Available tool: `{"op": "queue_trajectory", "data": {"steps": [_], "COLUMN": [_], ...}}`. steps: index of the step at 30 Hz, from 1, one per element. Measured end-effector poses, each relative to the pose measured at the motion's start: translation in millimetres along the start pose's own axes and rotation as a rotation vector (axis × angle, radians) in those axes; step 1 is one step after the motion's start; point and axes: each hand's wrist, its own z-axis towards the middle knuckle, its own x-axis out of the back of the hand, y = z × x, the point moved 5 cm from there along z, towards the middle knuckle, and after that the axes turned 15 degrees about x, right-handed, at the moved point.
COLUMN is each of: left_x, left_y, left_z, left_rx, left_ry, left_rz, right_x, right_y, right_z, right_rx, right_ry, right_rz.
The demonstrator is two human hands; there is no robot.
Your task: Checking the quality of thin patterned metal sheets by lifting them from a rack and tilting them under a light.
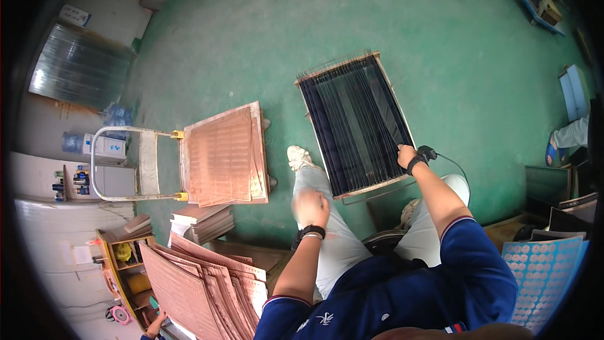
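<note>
A rack of dark panels stands on the green floor. The right hand curls its fingers at the rack's right side; their grip is indeterminable. The left hand, blurred, is half-curled, contents unclear. The panels appear stiff, probably brittle; edges offer the safest hold.

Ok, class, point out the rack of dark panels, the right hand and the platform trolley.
Rack of dark panels [372, 187]: head view, its near rail.
Right hand [407, 155]: head view, back of the hand.
Platform trolley [148, 164]: head view, panel between handle tubes.
</note>
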Motion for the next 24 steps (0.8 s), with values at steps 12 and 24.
{"op": "queue_trajectory", "data": {"steps": [12, 24], "left_x": [-5.6, -5.8], "left_y": [7.9, 30.0], "left_z": [0.4, -18.8], "left_rx": [-0.041, -0.017], "left_ry": [-0.003, -0.645], "left_rz": [-0.057, -1.0], "right_x": [253.7, 213.1], "right_y": [-34.1, -73.6], "right_z": [-222.5, -302.6], "right_rx": [0.26, 0.424], "right_ry": [0.723, 0.977], "right_rz": [0.904, 1.682]}}
